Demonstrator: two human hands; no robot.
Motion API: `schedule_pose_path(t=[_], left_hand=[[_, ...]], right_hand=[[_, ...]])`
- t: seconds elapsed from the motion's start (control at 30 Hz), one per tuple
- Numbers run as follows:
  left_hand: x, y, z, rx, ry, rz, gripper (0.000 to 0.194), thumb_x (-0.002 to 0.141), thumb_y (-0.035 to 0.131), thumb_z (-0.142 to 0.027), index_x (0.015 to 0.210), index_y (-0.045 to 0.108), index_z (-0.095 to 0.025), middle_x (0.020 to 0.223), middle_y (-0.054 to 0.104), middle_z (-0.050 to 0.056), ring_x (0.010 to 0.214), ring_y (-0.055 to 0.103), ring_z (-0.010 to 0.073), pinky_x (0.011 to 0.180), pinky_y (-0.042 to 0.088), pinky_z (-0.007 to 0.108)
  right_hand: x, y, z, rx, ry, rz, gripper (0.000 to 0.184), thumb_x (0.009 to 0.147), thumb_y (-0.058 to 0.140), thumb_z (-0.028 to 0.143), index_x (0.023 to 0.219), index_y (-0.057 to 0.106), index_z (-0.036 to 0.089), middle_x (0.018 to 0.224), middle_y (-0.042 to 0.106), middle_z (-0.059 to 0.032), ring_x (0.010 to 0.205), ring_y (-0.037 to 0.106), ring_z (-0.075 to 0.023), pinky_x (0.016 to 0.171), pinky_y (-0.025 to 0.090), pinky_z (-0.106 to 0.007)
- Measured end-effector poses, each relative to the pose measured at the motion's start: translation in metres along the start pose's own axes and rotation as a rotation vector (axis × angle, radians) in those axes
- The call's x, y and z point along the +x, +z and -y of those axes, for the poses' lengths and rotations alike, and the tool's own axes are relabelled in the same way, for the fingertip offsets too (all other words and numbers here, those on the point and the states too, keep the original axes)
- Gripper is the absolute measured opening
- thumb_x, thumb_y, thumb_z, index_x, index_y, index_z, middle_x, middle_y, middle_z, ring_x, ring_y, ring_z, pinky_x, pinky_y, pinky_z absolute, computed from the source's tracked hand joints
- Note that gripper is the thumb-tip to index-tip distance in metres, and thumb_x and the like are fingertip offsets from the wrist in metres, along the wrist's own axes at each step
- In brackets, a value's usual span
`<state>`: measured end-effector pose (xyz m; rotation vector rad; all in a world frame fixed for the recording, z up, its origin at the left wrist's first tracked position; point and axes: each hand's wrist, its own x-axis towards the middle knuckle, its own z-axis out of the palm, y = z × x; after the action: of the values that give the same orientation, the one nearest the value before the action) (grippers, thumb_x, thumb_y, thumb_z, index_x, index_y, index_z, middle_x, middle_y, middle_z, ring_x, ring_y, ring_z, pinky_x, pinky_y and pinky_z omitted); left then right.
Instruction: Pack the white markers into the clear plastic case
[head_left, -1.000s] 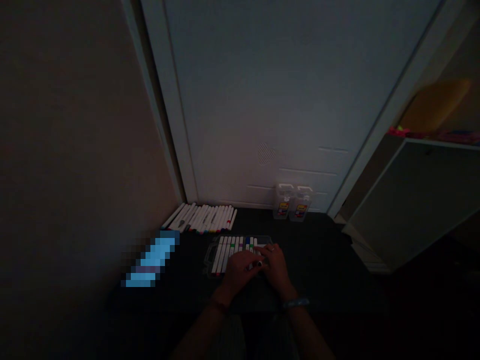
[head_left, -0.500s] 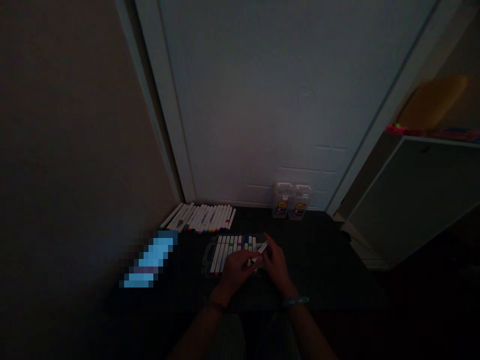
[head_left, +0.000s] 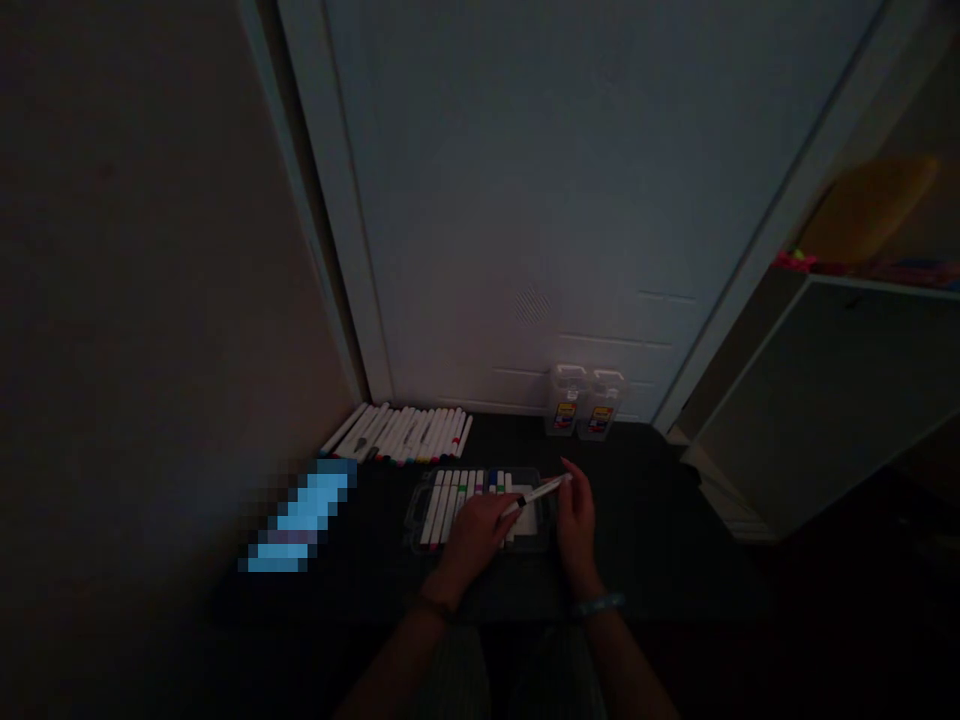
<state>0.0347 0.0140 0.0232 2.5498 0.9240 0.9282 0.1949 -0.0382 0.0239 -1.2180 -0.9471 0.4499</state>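
Observation:
A white marker (head_left: 541, 491) with a dark band slants above a clear plastic case (head_left: 541, 545). My left hand (head_left: 472, 535) is closed on the marker's lower left end. At its upper right end, the fingertips of my right hand (head_left: 577, 510) pinch the marker, with one finger raised. Inside the case lies a row of white markers (head_left: 444, 505), some with green, purple or blue bands. My left hand covers part of this row. A pale bare patch of the case shows right of the row.
Many loose white markers (head_left: 420, 435) lie side by side at the back left of the dark table (head_left: 637, 520). Two clear plastic cases (head_left: 566, 405) stand upright against the white door (head_left: 480, 250). A bright blurred-out rectangle (head_left: 307, 515) is at the left.
My right hand has moved right, away from my left. The marker between them now shows along more of its length, and more of the case's right side is uncovered.

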Motion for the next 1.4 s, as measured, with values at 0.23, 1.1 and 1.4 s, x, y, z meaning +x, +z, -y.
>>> schedule_pose_path(t=[0.23,1.1,1.4], left_hand=[[0.003,-0.001,-0.001,0.000,0.031,0.038,0.023,0.086,0.056,-0.026,0.107,0.063,-0.026,0.095,0.064,0.003,0.091,0.057,0.0193,0.082,0.043,0.032],[0.001,0.006,0.000,-0.059,-0.024,0.066,0.034,0.075,0.053,-0.001,0.100,0.063,-0.022,0.099,0.061,0.005,0.097,0.054,0.0208,0.086,0.043,0.036],[0.000,0.005,0.000,-0.095,-0.038,0.067,0.035,0.078,0.054,-0.005,0.109,0.059,-0.022,0.104,0.061,0.004,0.103,0.052,0.0198,0.092,0.041,0.036]], right_hand=[[-0.007,0.002,0.000,-0.080,-0.043,0.208,0.034,0.091,0.042,0.040,0.113,0.058,0.020,0.098,0.067,-0.0072,0.087,0.063,-0.0195,0.074,0.050,-0.031],[-0.017,0.008,-0.008,-0.448,-0.423,0.340,0.022,0.084,0.060,0.030,0.105,0.065,0.027,0.101,0.059,-0.0053,0.096,0.056,-0.0193,0.085,0.047,-0.033],[-0.016,0.011,-0.002,-0.357,-0.429,0.326,0.022,0.084,0.061,0.028,0.106,0.062,0.025,0.101,0.060,-0.0053,0.096,0.056,-0.0188,0.085,0.047,-0.033]])
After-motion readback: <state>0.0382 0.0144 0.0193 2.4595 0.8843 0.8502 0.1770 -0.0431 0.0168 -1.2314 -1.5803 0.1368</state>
